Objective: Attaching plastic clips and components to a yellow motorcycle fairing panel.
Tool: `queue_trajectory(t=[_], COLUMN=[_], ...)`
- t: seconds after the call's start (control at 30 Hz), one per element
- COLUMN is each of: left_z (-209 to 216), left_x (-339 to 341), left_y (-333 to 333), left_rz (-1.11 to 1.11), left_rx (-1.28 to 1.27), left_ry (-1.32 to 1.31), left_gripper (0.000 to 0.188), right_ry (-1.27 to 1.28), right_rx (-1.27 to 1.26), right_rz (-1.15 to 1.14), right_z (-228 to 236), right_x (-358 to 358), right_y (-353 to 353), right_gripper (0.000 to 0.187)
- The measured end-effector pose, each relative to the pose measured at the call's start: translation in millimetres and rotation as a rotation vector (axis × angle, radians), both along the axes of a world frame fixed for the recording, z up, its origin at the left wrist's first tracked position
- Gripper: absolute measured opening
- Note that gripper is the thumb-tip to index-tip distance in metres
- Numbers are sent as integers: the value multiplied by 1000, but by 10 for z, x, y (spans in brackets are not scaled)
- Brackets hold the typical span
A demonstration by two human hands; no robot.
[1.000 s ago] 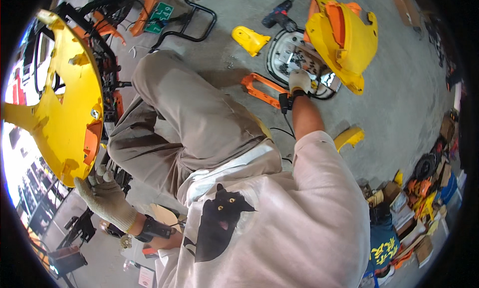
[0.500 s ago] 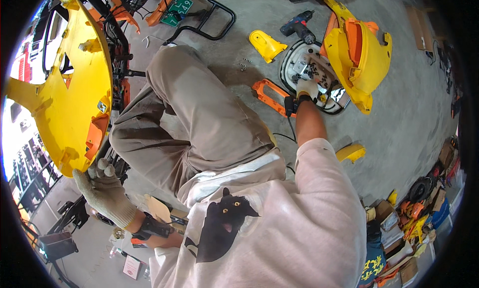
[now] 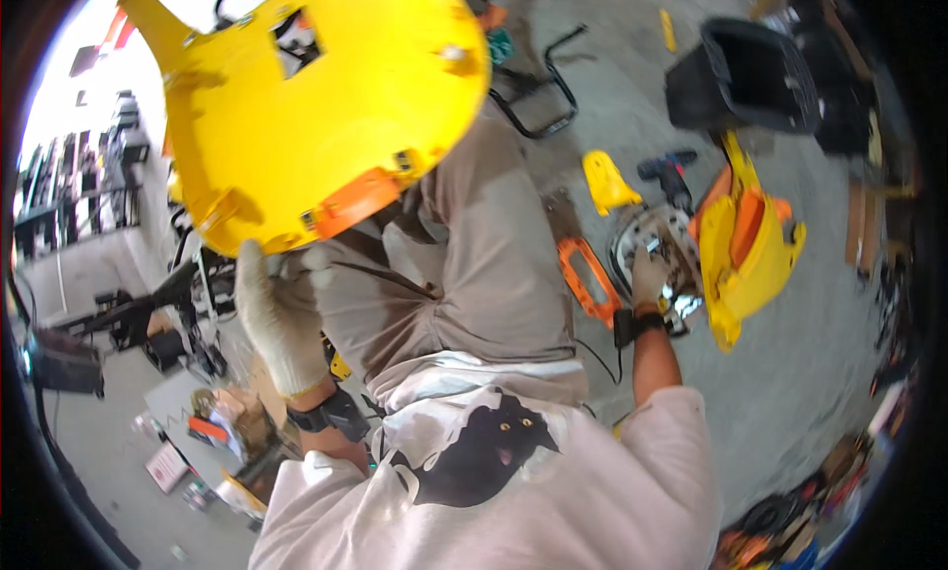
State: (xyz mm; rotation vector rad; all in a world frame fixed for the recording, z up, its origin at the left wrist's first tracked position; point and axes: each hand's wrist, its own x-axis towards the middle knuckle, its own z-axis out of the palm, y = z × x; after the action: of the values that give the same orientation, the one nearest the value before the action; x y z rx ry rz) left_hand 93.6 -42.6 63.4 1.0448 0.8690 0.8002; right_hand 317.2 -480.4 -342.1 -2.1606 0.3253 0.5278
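Observation:
A large yellow plastic body panel with an orange insert fills the upper left and hides part of my knee. My left hand, in a white knit glove, has its fingers at the panel's lower left edge and seems to grip it; part of the grip is hidden. To the right, my gloved right hand reaches down into a round, light-rimmed tray-like part on the floor that holds small metal pieces. Its fingers are bent and blurred, so what they touch does not show.
Around the round part lie an orange frame piece, a small yellow cover, a cordless drill and a yellow-orange fairing. Farther off are a black bent-tube rack and a black bin-shaped part. Cardboard and packets lie at left.
The yellow panel and my left hand have come inward to the right, and the panel now overlaps my knee. My right hand stays in the round part. The whole view has shifted.

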Motion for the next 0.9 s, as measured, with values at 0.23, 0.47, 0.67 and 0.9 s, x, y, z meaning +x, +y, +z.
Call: queue_trajectory(t=[0.23, 0.47, 0.67, 0.9], left_z=[-8, -134, -154, -145], left_x=[125, 142, 117, 130], left_y=[-92, -124, -111, -117], left_rz=[-37, -21, -69, -53], left_rx=[-15, -88, -187, -212], left_ry=[-40, -28, -59, -106], left_gripper=[40, 37, 36, 35], right_ry=[-248, -199, -310, -308], right_rx=[257, 597, 616, 544], right_rz=[147, 290, 544, 581], right_z=[1382, 3082, 3816, 4028], right_x=[335, 242, -70, -287], right_y=[1000, 1830, 2335, 2648], right_gripper=[15, 12, 17, 29])
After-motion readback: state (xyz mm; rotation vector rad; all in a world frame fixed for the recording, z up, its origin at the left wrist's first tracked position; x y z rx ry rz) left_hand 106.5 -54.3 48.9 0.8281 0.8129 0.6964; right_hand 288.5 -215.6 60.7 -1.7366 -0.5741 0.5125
